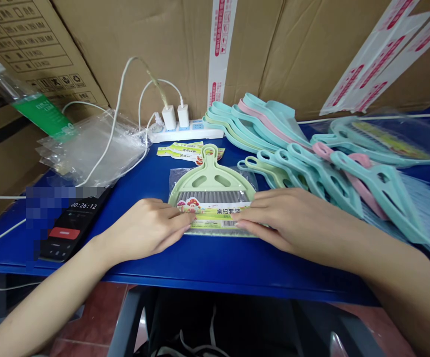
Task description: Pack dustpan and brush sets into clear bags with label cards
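Head view: the light green dustpan and brush set (210,171) lies on the blue table (207,270) in a clear plastic bag (176,177), handle pointing away from the person. The left hand (151,224) touches the left end of the printed label card (215,218), the right hand (285,214) its right end; whether either pinches it cannot be told. Hand brushes (336,186) and stacked dustpans (284,119) lie to the right, a phone (70,230) to the left.

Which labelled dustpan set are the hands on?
The pale green set, under left hand and right hand; the other labelled set, blue-green, lies far right.
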Demonstrator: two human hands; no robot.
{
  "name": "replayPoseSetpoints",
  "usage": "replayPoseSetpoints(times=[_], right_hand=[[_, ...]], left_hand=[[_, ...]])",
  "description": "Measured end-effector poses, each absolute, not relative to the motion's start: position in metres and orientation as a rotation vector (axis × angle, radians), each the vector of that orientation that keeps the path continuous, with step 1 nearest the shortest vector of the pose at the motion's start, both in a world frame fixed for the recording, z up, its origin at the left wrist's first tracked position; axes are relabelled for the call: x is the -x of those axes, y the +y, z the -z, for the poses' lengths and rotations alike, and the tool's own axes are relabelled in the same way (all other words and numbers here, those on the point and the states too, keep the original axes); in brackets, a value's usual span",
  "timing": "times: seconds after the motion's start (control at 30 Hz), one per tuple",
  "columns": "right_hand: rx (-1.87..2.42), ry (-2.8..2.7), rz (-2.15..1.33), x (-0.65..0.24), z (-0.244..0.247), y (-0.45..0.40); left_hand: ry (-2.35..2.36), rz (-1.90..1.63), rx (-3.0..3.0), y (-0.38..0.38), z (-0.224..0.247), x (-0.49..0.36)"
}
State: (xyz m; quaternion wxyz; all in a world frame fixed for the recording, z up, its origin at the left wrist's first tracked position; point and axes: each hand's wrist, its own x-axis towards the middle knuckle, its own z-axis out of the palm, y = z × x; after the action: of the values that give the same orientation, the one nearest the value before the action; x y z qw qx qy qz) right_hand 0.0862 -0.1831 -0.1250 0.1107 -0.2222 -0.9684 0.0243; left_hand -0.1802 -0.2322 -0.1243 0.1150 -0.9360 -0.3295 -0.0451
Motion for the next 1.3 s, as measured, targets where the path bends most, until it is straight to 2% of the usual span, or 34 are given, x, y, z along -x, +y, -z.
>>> replayPoseSetpoints(times=[0.5,0.77,1.3], right_hand=[[0.691,-2.869,-0.094,-0.089,0.126,-0.179],[0.563,-2.817,0.12,-0.087,0.126,-0.181],[0.585,-2.917,0.003,-0.083,0.138,-0.18]], left_hand=[[-0.952,0.085,2.724,-0.233,0.129,0.182],[-0.951,0.081,2.717,-0.234,0.13,0.183],[-0.914,0.102,2.696,-0.233,0.131,0.181]])
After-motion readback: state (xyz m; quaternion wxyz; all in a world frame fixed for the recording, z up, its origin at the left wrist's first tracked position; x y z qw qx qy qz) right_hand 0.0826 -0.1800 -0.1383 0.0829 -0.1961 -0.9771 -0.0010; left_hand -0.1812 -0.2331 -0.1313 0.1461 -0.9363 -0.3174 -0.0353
